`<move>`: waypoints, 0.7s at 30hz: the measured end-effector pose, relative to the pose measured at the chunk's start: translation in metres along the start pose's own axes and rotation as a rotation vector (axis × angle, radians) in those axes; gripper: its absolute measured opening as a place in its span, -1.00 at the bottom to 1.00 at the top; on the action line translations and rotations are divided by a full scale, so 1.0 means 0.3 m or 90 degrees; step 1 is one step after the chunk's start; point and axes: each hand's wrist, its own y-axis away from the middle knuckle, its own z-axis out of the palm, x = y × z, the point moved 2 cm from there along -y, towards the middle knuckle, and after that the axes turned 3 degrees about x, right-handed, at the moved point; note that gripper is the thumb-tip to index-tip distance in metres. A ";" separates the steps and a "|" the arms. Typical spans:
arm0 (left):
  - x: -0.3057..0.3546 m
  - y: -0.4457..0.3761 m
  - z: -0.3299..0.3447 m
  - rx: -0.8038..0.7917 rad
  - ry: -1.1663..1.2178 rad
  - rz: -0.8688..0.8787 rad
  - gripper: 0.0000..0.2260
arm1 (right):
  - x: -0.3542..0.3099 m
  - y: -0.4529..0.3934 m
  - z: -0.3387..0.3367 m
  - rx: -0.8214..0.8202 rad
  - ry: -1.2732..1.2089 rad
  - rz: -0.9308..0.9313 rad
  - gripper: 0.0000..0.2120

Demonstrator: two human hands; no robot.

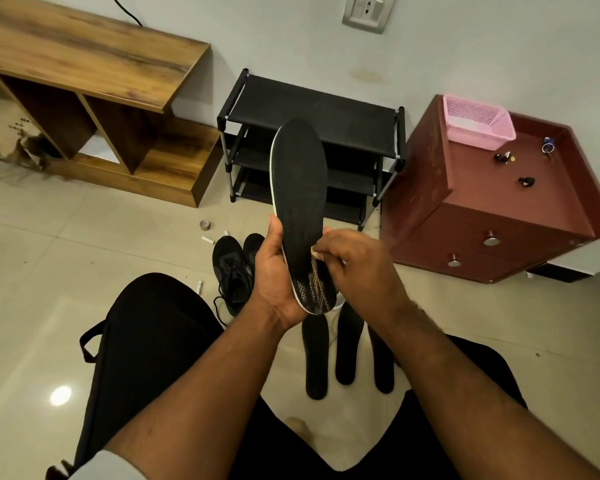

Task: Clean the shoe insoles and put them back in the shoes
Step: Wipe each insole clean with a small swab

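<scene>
My left hand (274, 278) grips the heel end of a black insole (300, 188) with a pale rim, holding it upright in front of me. My right hand (357, 265) has its fingers curled round a small pale thing (315, 251), pressed against the insole's patterned heel; I cannot tell what the thing is. On the tiled floor below lie three more dark insoles (316, 358) side by side. A pair of black lace-up shoes (236, 268) stands on the floor to the left of my hands.
A black shoe rack (357, 133) stands against the wall behind the insole. A wooden shelf unit (94, 88) is at the left. A maroon cabinet (492, 216) with a pink basket (478, 123) is at the right. A tape roll (205, 224) lies on the floor.
</scene>
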 end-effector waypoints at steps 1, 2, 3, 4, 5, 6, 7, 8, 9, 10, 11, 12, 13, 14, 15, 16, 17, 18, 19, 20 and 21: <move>0.006 -0.003 -0.003 0.005 0.011 0.002 -0.28 | -0.002 0.010 0.005 -0.008 -0.004 0.002 -0.88; 0.010 -0.007 -0.005 0.013 0.020 0.008 -0.27 | -0.006 0.027 0.008 -0.013 -0.007 0.003 -0.88; 0.014 -0.013 -0.010 0.023 0.019 0.017 -0.25 | -0.013 0.048 0.007 -0.017 -0.009 0.003 -0.87; 0.018 -0.024 -0.017 0.035 0.011 0.030 -0.23 | -0.023 0.072 0.003 -0.024 -0.008 0.000 -0.85; 0.022 -0.031 -0.024 0.046 -0.001 0.040 -0.22 | -0.035 0.092 -0.002 -0.035 -0.010 -0.001 -0.84; 0.020 -0.035 -0.025 0.051 -0.009 0.048 -0.22 | -0.043 0.101 -0.012 -0.041 -0.006 -0.007 -0.82; 0.020 -0.034 -0.022 0.049 -0.022 0.051 -0.21 | -0.049 0.095 -0.023 -0.044 -0.003 -0.011 -0.78; 0.011 -0.035 -0.018 0.038 -0.032 0.046 -0.22 | -0.046 0.084 -0.035 -0.037 -0.002 -0.016 -0.73; 0.017 -0.028 -0.019 0.028 -0.047 0.042 -0.23 | -0.046 0.055 -0.031 -0.028 0.000 -0.022 -0.72; -0.001 -0.025 -0.007 0.018 -0.052 0.029 -0.26 | -0.035 0.041 -0.040 -0.020 0.014 -0.019 -0.73; -0.007 -0.018 -0.003 0.018 -0.056 0.024 -0.30 | -0.030 0.022 -0.041 -0.014 0.028 -0.015 -0.72; -0.005 -0.013 -0.005 0.025 -0.062 0.032 -0.33 | -0.028 0.006 -0.036 -0.011 0.038 -0.016 -0.70; -0.005 -0.010 -0.004 0.030 -0.061 0.039 -0.34 | -0.025 -0.002 -0.031 -0.020 0.045 -0.016 -0.70; -0.004 -0.007 0.000 0.034 -0.063 0.040 -0.33 | -0.025 -0.002 -0.028 -0.029 0.053 -0.017 -0.74; -0.002 -0.006 -0.001 0.035 -0.064 0.032 -0.31 | -0.030 0.006 -0.024 -0.038 0.056 -0.021 -0.81; 0.005 -0.006 -0.004 0.034 -0.063 0.024 -0.27 | -0.038 0.019 -0.018 -0.039 0.055 -0.033 -0.85; 0.008 -0.008 -0.004 0.034 -0.061 0.019 -0.24 | -0.041 0.037 -0.015 -0.038 0.055 -0.050 -0.85; 0.013 -0.009 -0.006 0.045 -0.064 0.022 -0.21 | -0.045 0.058 -0.012 -0.038 0.063 -0.067 -0.84; 0.016 -0.011 -0.007 0.062 -0.073 0.032 -0.19 | -0.053 0.081 -0.014 -0.041 0.076 -0.078 -0.83; 0.017 -0.015 -0.011 0.078 -0.077 0.040 -0.18 | -0.060 0.106 -0.015 -0.043 0.085 -0.083 -0.83; 0.019 -0.018 -0.014 0.088 -0.076 0.044 -0.18 | -0.066 0.125 -0.017 -0.045 0.090 -0.086 -0.84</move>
